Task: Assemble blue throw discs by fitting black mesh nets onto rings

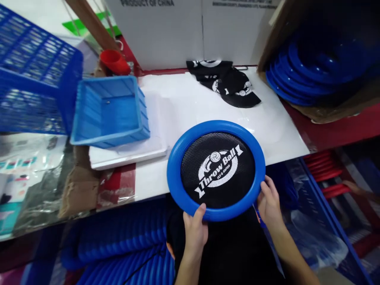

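Note:
A round throw-ball paddle point(218, 170) with a blue plastic rim and a black mesh centre printed "Throw Ball" is held over the front edge of the white table point(166, 103). My left hand point(196, 227) grips its lower left rim, thumb on top and fingers hidden beneath. On the lower right side, my right hand point(269, 202) clasps the same rim. Several black printed mesh pieces point(228, 87) lie in a loose pile toward the back of the table, beyond the paddle.
A light-blue bin point(109, 111) stands left on a white slab, beside a blue basket point(32, 71) and a red cup point(114, 61). Right is a carton of blue discs point(293, 75). Blue rings point(124, 233) are stacked below. Another person's hand point(359, 192) touches red rings point(329, 178).

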The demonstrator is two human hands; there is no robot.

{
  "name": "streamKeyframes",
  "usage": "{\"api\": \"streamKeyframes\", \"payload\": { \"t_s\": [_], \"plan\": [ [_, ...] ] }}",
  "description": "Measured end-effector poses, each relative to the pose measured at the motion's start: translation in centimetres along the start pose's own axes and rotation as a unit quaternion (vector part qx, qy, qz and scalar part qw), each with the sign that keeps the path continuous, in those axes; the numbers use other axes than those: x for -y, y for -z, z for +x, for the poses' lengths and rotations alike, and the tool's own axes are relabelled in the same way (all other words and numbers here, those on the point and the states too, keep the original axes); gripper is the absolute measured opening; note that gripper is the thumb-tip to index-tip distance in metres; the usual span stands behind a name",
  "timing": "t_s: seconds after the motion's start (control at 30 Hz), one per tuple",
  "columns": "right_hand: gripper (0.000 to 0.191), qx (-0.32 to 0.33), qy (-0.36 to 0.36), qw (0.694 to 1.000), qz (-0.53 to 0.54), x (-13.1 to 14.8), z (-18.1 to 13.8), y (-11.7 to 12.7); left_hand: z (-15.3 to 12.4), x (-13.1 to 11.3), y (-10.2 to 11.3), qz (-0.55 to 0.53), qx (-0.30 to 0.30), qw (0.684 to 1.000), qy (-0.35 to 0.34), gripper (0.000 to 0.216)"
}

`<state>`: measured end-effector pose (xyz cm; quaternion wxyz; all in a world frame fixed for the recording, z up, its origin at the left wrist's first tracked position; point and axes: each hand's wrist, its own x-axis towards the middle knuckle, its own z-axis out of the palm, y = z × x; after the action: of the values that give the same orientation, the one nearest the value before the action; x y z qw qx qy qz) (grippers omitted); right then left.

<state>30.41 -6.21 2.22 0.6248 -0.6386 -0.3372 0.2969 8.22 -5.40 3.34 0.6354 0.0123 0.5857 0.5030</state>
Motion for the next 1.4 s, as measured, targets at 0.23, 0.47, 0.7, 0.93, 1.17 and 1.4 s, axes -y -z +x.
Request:
{"api": "streamKeyframes", "payload": {
  "t_s": [0.23,0.47,0.7,0.93,1.17,1.4],
  "plan": [
    [0.052,0.043,-0.293,0.938,0.182,1.5,0.6,-1.4,1.4,1.5,1.3,0.011,-0.038,0.999,-0.036,0.071],
    [0.051,0.057,-0.287,0.939,0.181,1.5,0.4,-1.6,1.3,0.9,0.2,0.029,-0.035,0.997,-0.066,0.082],
    [0.049,0.020,-0.274,0.949,0.152,1.9,0.7,-2.3,1.3,1.3,0.5,0.034,-0.031,0.996,-0.076,0.078],
    [0.062,0.089,-0.282,0.944,0.145,1.2,2.0,-0.6,3.3,2.1,2.3,0.054,0.024,0.994,-0.092,0.086],
    [0.063,0.073,-0.227,0.969,0.063,2.0,4.1,-0.5,4.3,2.4,4.1,0.075,0.048,0.992,-0.085,0.093],
    [0.040,0.013,-0.148,0.989,0.029,2.0,2.8,-1.9,3.9,1.3,4.5,0.081,0.083,0.992,-0.053,0.085]
  ]
}}
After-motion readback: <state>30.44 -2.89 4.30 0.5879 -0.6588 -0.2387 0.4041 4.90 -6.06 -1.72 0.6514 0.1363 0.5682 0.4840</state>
